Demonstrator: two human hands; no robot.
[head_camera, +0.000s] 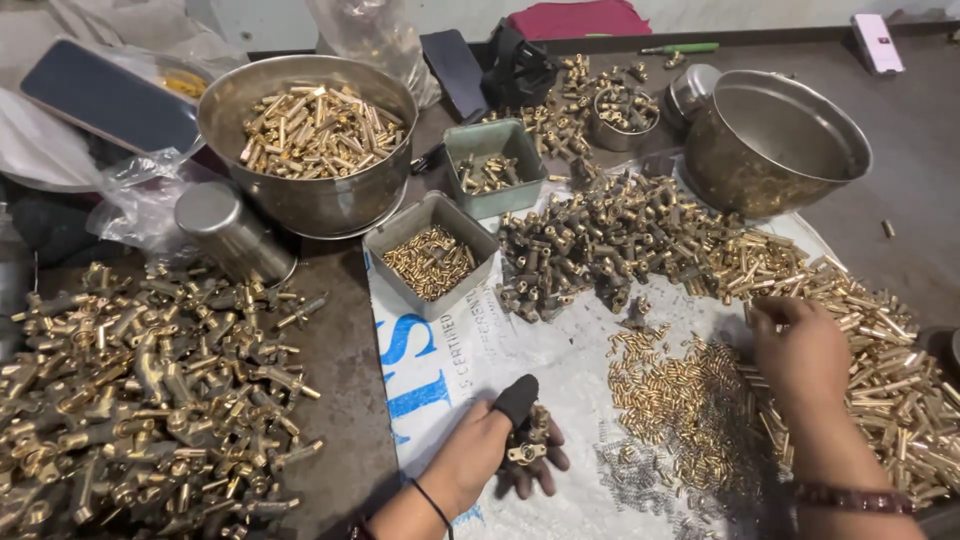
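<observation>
nearest, the left hand (478, 455), thumb in a black sleeve, fingers clenched on a small brass fitting (527, 440); the right hand (800, 352) picks among loose short brass pins (690, 395), its grasp hidden. beyond, a heap of unassembled dull brass bodies (610, 240) remains large, while the far round steel bowl (775, 140) on the table stands empty.

The left hand (478, 455), its thumb in a matt black cloth cap, holds a shiny brass fitting (527, 452). The right hand (800, 352) rests on glossy brass pins (890, 380). A woven plastic sack (560, 370) looks matt white. The steel bowl (770, 140) is smooth and dull-polished; the table (340, 400) is rough, dark metal.
</observation>
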